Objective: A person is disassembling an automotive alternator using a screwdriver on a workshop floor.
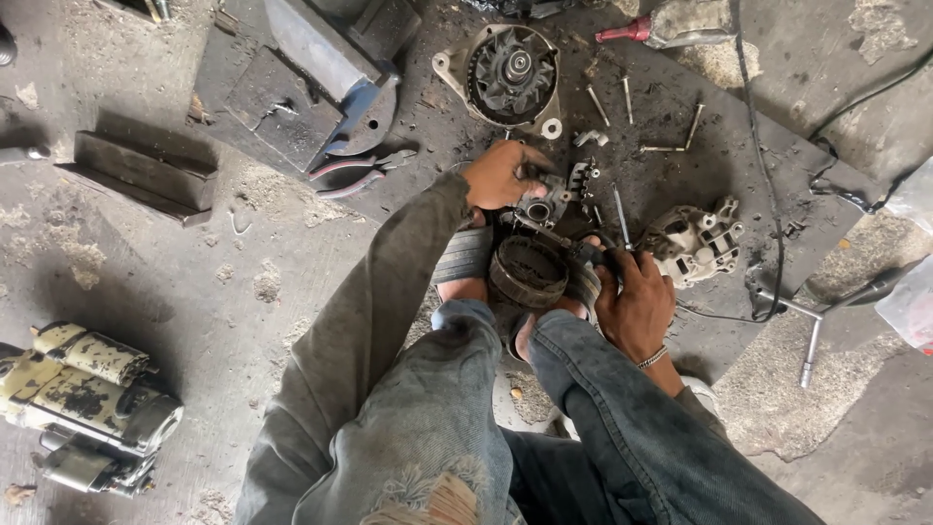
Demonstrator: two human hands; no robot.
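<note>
stator (pixel 528 272) – dull grimy metal | jeans (pixel 428 428) – worn cloth | floor (pixel 194 282) – rough concrete

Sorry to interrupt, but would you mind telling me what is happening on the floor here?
A person sits on the floor with a round stator ring braced between their sandalled feet. The left hand grips a small metal part at the ring's far edge; the right hand steadies the ring's side, holding a thin tool. An alternator housing, another housing, bolts and pliers lie nearby.

No packages, labels, signs or screens are visible.
</note>
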